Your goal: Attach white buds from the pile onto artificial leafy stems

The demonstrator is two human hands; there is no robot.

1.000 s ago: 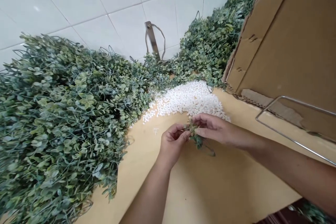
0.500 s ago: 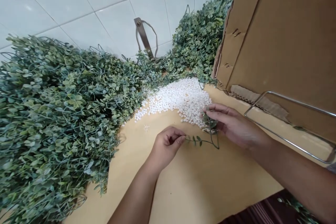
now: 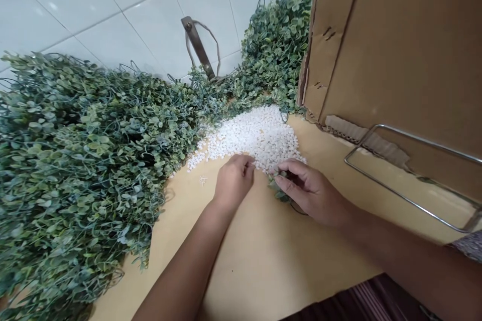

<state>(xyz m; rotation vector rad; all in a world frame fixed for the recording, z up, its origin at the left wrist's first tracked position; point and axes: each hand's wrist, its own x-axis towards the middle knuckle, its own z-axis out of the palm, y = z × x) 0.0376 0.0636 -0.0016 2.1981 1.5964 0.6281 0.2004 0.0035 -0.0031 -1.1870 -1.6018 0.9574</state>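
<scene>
My right hand (image 3: 311, 188) is closed around a leafy artificial green sprig (image 3: 280, 190), its leaves showing by the fingertips and a thin stem curving below. My left hand (image 3: 235, 175) has its thumb and fingers pinched together at the near edge of a pile of small white beads (image 3: 259, 133). Whatever sits in that pinch is too small to make out. The two hands are a short gap apart, just in front of the pile. A few thin white bits (image 3: 203, 180) lie on the yellowish board left of my left hand.
A big heap of artificial greenery (image 3: 94, 160) fills the left side, with more greenery (image 3: 278, 45) behind the beads. A cardboard box (image 3: 406, 60) and a bent metal wire frame (image 3: 406, 195) stand at right. A strap with cord (image 3: 198, 45) leans against the tiled wall (image 3: 150, 25).
My left hand has let go of the sprig's stem end and moved up to the bead pile. My right hand has shifted left and slightly down with the sprig. The view has moved slightly.
</scene>
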